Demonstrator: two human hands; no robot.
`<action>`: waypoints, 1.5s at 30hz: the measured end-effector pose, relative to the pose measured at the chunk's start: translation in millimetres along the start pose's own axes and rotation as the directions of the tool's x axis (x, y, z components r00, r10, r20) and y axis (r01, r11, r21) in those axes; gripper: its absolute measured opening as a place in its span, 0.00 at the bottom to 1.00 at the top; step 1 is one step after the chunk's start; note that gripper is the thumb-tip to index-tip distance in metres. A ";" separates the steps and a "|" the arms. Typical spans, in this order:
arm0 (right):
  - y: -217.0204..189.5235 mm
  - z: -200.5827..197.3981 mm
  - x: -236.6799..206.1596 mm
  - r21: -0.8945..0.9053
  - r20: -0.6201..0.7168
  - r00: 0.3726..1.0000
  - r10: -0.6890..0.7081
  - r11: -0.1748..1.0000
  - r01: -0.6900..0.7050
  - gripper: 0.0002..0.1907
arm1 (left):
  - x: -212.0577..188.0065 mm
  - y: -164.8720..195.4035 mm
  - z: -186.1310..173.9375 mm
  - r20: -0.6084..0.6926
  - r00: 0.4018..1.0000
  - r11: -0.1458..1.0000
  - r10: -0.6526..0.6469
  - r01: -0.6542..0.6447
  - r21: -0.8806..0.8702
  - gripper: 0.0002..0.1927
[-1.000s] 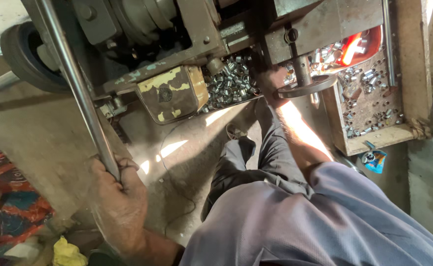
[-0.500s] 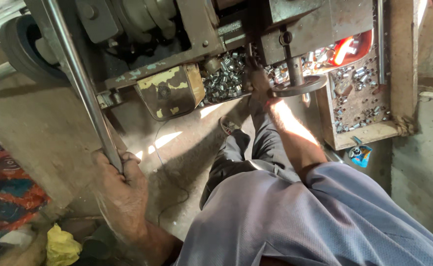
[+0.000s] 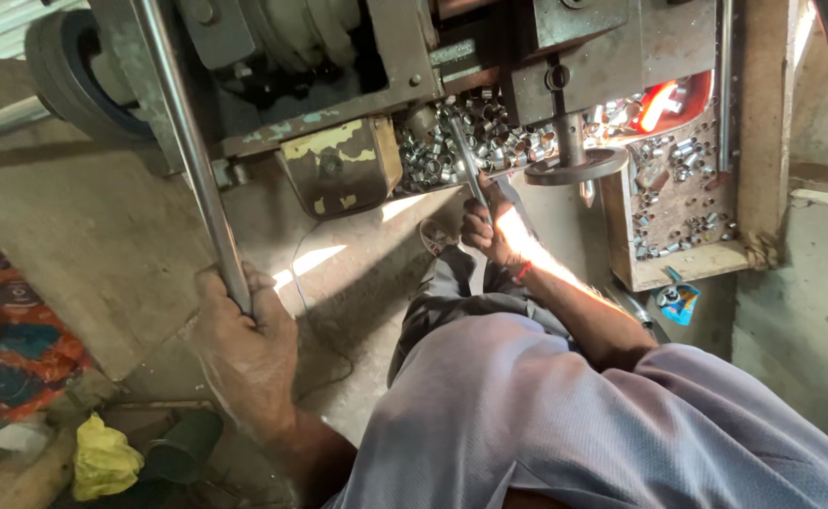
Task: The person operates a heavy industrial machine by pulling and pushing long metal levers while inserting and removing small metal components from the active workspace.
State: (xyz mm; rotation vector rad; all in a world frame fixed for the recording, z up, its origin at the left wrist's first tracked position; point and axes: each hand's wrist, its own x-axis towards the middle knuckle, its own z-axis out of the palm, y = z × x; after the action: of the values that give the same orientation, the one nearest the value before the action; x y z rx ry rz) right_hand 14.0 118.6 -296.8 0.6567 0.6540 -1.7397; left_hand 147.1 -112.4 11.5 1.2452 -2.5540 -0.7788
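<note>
Left hand fingers wrap tight around the long steel lever, near left. Right hand fingers clamp a thin metal rod feeding the machine; hold it straight, fingertips clear of the cut rings.

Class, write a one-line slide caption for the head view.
Left hand grips a long steel rod; right hand holds a thin rod by cut metal rings.

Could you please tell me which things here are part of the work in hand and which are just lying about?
In use:
- long steel lever, gripped by the left hand
- thin metal rod, held by the right hand
- small metal rings piled at the machine

Lying about:
- yellow rag
- blue packet
- patterned cloth
</note>
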 end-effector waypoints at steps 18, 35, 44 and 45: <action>-158.5 -96.5 -224.3 -0.539 -0.048 0.956 -0.288 0.814 0.218 0.25 | -38.9 14.3 61.0 -0.469 0.789 0.889 -0.397 0.202 -0.412 0.20; -323.1 -48.0 -122.5 -0.999 0.032 0.588 -0.809 -0.001 0.053 0.20 | -18.1 4.3 50.6 -0.216 0.518 0.211 -0.828 -0.070 -0.975 0.23; -282.5 -35.8 -145.5 -0.962 -0.165 0.558 -0.813 0.008 -0.273 0.19 | 8.1 -13.1 19.8 -0.388 0.391 0.256 -0.834 -0.349 -0.901 0.20; -274.6 -34.6 -146.2 -0.956 -0.199 0.573 -0.795 0.028 -0.292 0.15 | 12.6 -17.7 17.6 -0.474 0.386 0.333 -0.791 -0.378 -0.864 0.20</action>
State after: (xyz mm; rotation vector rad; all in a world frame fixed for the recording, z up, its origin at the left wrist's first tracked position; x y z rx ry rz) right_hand -213.3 304.6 -188.9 0.1079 2.5650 -0.6944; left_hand 144.3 -124.6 -13.5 1.0888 -0.5998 -0.9666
